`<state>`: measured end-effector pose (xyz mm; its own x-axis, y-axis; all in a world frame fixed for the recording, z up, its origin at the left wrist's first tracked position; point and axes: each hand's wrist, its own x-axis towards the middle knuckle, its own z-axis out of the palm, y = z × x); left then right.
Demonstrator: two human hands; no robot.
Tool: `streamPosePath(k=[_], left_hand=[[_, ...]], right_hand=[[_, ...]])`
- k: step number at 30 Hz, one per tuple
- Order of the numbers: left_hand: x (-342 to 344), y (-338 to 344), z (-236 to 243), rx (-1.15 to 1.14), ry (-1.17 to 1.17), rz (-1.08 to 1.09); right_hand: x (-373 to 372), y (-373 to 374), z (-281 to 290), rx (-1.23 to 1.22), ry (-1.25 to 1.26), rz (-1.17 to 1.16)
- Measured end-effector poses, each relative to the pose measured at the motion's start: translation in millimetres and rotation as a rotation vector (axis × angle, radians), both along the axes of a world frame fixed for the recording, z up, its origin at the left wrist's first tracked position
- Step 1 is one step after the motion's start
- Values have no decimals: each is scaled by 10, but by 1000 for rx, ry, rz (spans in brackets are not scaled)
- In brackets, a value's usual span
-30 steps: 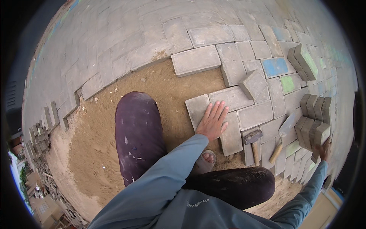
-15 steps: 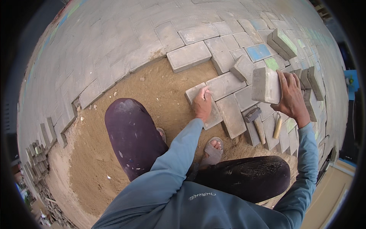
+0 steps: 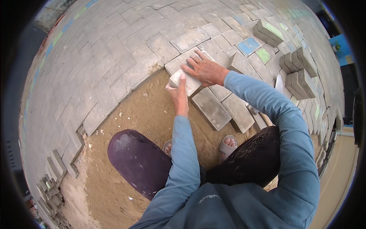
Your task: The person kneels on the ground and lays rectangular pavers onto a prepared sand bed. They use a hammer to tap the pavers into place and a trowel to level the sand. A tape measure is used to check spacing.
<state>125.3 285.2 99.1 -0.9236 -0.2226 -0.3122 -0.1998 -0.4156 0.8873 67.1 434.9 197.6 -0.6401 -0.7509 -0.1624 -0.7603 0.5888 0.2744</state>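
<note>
A grey concrete paving block (image 3: 191,84) is between my two hands, at the edge of the sand bed against a laid paver (image 3: 176,65). My left hand (image 3: 178,98) grips its near left end, the thumb up along its side. Across its top and far side lies my right hand (image 3: 207,71), fingers spread over it. Whether the block rests on the sand or is slightly raised I cannot tell. Just right of it a loose paver (image 3: 211,108) sits on the sand, with another paver (image 3: 238,110) beside it.
Bare sand (image 3: 145,108) stretches between my feet and the laid paving (image 3: 110,72). Stacked pavers (image 3: 299,76) stand at the right, with a pointed pale blade (image 3: 279,83) near them. A hammer (image 3: 252,110) is partly hidden by my right arm. More pavers (image 3: 51,196) are piled far left.
My right hand has carried the block from the right over to the sand edge. My left hand has let go of the loose paver and moved left and up onto the carried block.
</note>
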Motion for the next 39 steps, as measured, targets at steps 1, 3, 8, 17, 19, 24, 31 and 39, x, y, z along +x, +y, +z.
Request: streamPosePath(k=[1,3,8,17,19,24,31,39], left_hand=[[18,-7,-74,-1,-15,7],[42,-10,-149,40,-57,-17],[7,-27,-400,125,-102,-65],[-3,101,-602,21,-122,-88],[-27,79,-754,-50,-144,-102],[10,121,-862,-89,-143,-35],[-38,218,-956,74,-63,-62],[-68,451,-934,-310,-164,-4]], right_hand=[[-9,-17,-68,10,-18,-4],[-3,4,-204,41,-38,-17],[-30,37,-446,56,-21,-23],[25,240,-521,33,-84,-52],[-10,416,-583,-121,-2,-30],[239,1158,-180,-335,-122,-332],[1440,2613,-176,-525,-84,-960],[2131,2924,-616,-603,-61,-1146]])
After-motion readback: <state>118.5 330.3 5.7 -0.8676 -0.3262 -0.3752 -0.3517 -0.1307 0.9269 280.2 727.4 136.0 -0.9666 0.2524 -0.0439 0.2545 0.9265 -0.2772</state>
